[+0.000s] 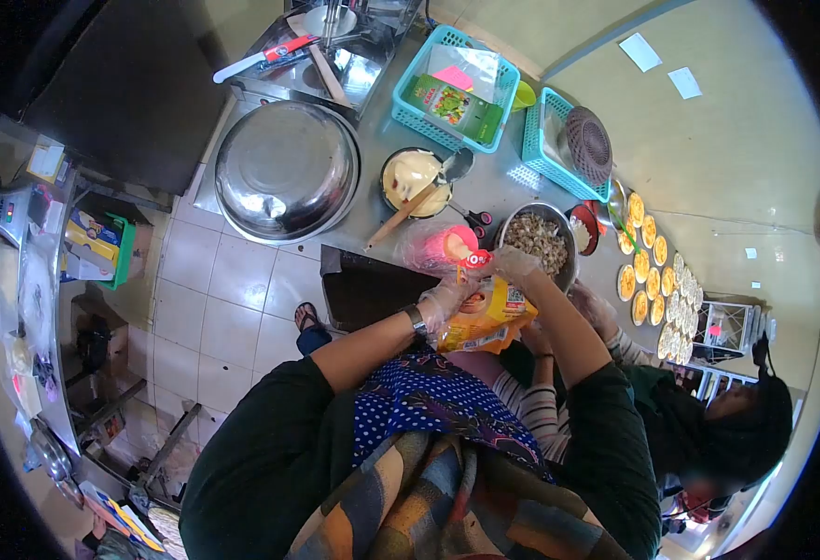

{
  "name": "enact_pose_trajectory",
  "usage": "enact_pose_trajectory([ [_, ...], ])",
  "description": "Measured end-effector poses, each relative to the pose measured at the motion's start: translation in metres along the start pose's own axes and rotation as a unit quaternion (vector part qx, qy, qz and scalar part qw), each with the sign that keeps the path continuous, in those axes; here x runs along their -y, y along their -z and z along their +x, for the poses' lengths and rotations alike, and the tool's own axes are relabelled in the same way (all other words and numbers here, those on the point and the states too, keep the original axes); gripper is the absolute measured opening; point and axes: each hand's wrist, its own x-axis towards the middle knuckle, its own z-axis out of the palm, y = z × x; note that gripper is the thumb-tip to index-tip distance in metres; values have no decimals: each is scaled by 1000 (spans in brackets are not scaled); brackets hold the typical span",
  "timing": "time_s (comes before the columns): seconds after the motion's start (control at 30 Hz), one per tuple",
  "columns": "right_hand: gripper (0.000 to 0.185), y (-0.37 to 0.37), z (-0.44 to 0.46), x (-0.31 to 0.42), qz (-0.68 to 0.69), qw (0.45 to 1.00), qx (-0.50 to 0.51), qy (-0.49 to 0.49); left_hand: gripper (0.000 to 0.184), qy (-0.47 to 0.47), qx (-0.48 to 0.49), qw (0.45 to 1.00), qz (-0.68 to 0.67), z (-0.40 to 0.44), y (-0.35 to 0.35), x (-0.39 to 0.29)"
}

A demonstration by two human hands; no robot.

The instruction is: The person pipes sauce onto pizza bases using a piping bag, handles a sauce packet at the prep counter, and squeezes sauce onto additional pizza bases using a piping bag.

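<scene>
A yellow-orange printed plastic bag (496, 315) hangs between my two gloved hands, in front of my apron. My left hand (444, 301), in a clear glove, grips its left side near the top. My right hand (514, 265), also gloved, pinches the bag's upper edge on the other side. Just beyond its top stands a pink container (455, 245) with clear plastic around it, its opening partly hidden by the bag's red-marked corner. A metal bowl (572, 271) of chopped brownish filling is right behind my right hand.
A pan of creamy sauce (412, 177) carries a ladle and a wooden-handled tool, with scissors (475, 218) nearby. Turquoise baskets (401, 110) stand behind, a large metal basin (287, 173) left. Topped rounds (640, 267) lie right, where a co-worker's gloved hand (595, 313) reaches in.
</scene>
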Motion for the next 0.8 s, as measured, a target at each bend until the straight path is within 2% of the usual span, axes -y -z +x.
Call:
enact_pose_trajectory([
  [0.03, 42, -4, 6, -5, -14, 999, 3, 29, 25, 19, -10, 998, -58, -1, -2, -2],
  [0.07, 45, -8, 13, -11, -29, 998, 5, 58, 25, 19, -10, 998, -58, -7, -7, -12],
  [0.13, 43, -26, 35, -26, -82, 996, -14, 44, 26, 71, -43, 993, -89, -17, -14, -26],
  [0.27, 43, -24, 30, -15, -137, 990, -32, 6, 26, 51, -67, 996, -1, -14, -11, -25],
  [0.33, 36, -7, 3, -6, 20, 988, -138, 60, 25, 88, -56, 989, -104, -21, -12, -32],
  [0.37, 34, -3, -3, -6, 72, 979, -173, 80, 25, 87, -56, 989, -103, -19, -6, -27],
  [0.4, 34, -6, 1, -23, -43, 961, -202, 184, 24, 81, -54, 994, -47, -14, 3, -18],
  [0.47, 35, -14, 11, -32, -158, 919, -230, 279, 23, 74, -48, 996, 13, -14, 2, -20],
  [0.5, 32, -22, 19, -29, -62, 966, -192, 159, 22, 59, -55, 997, -20, -18, -6, -25],
  [0.53, 30, -26, 23, -24, 36, 987, -149, 36, 21, 45, -62, 996, -54, -20, -13, -29],
  [0.57, 30, -17, 15, -9, 36, 987, -152, 35, 21, 44, -61, 996, -51, -15, -12, -25],
  [0.63, 27, -4, 0, 8, -11, 987, -163, 10, 21, -6, -91, 984, 153, -8, -9, -20],
  [0.67, 26, -1, -5, 11, -26, 986, -166, 0, 21, -5, -90, 984, 155, -8, -8, -18],
  [0.73, 22, 0, -11, 5, -201, 945, -217, 139, 23, 15, -69, 994, 87, -9, -8, -14],
  [0.77, 22, 4, -16, -6, -199, 945, -222, 135, 23, 14, -65, 993, 93, -9, -8, -13],
  [0.8, 22, 9, -22, -22, -183, 908, -290, 242, 24, 11, -42, 994, 97, -8, -9, -12],
])
